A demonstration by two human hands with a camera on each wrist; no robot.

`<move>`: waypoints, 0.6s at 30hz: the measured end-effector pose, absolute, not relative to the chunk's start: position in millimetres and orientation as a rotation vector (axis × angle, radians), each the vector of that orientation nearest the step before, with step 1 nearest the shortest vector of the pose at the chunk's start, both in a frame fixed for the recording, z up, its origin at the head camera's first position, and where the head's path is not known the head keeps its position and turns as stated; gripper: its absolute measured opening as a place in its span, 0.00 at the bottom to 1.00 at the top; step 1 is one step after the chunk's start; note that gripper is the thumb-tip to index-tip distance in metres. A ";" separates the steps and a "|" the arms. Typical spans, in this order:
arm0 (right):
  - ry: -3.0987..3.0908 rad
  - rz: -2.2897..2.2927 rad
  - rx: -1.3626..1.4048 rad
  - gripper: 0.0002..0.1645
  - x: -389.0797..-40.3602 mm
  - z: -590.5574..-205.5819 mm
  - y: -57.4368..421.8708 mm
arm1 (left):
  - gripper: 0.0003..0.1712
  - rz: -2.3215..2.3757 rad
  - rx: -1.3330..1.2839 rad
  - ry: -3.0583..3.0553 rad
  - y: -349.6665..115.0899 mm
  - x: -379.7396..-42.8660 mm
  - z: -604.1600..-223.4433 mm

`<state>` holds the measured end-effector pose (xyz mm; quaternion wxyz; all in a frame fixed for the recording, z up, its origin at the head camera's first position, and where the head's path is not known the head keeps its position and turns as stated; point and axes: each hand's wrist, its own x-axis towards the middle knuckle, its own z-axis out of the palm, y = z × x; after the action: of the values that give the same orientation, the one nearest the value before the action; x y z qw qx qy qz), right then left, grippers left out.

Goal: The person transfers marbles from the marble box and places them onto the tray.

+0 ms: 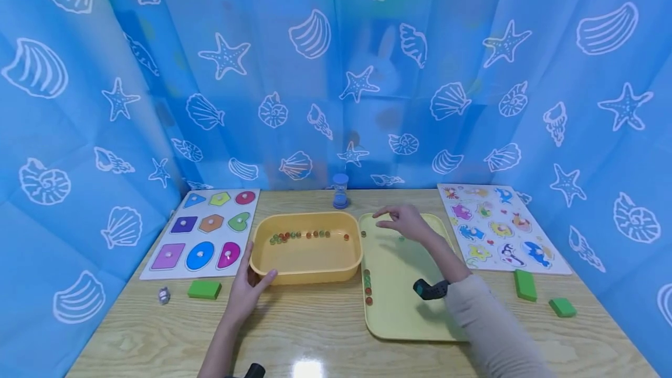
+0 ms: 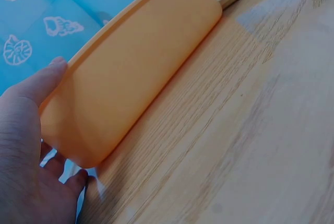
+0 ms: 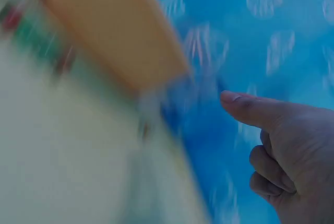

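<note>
A yellow-orange plastic basin point(image 1: 315, 277) stands on the table, with several small red and green balls point(image 1: 286, 237) along its back and left inside. My left hand point(image 1: 245, 293) holds its front left corner, thumb at the rim and fingers around the end; in the left wrist view the hand point(image 2: 39, 130) grips the basin wall point(image 2: 135, 62). Over the far part of the pale yellow tray point(image 1: 404, 284) hovers my right hand point(image 1: 404, 223), thumb and index apart, nothing visible between them. More red and green balls point(image 1: 368, 287) lie along the tray's left edge. The right wrist view is blurred.
Shape puzzle boards stand left point(image 1: 202, 235) and right point(image 1: 501, 226). A blue hourglass point(image 1: 340, 191) is behind the basin. Green blocks point(image 1: 205, 289) and a small grey figure point(image 1: 164, 295) lie at the left, more green blocks point(image 1: 525, 284) at the right. A blue curtain point(image 1: 336, 74) closes the back.
</note>
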<state>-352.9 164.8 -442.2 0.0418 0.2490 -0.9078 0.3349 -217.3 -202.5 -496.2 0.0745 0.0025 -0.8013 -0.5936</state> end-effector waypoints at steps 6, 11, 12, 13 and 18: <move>-2.752 1.047 1.011 0.13 -367.3 -419.5 78.0 | 0.49 -1.798 -0.001 -2.392 -204.7 -217.3 -496.1; -2.820 1.063 1.151 0.11 -376.4 -426.6 26.8 | 0.49 -1.799 -0.006 -2.388 -205.8 -218.3 -495.8; -2.843 1.058 1.171 0.11 -377.3 -429.3 20.5 | 0.49 -1.801 -0.006 -2.384 -205.7 -218.4 -495.6; -2.871 1.027 1.178 0.10 -378.2 -432.2 15.5 | 0.49 -1.807 -0.007 -2.381 -205.5 -218.4 -495.6; -2.972 0.770 1.221 0.11 -382.2 -446.3 3.6 | 0.49 -1.815 -0.012 -2.378 -205.0 -218.2 -495.9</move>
<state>-382.2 3.6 -446.3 -0.0812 0.3683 -0.8965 0.2324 -218.2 -205.0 -495.9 0.0753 -0.0041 -0.7927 -0.6050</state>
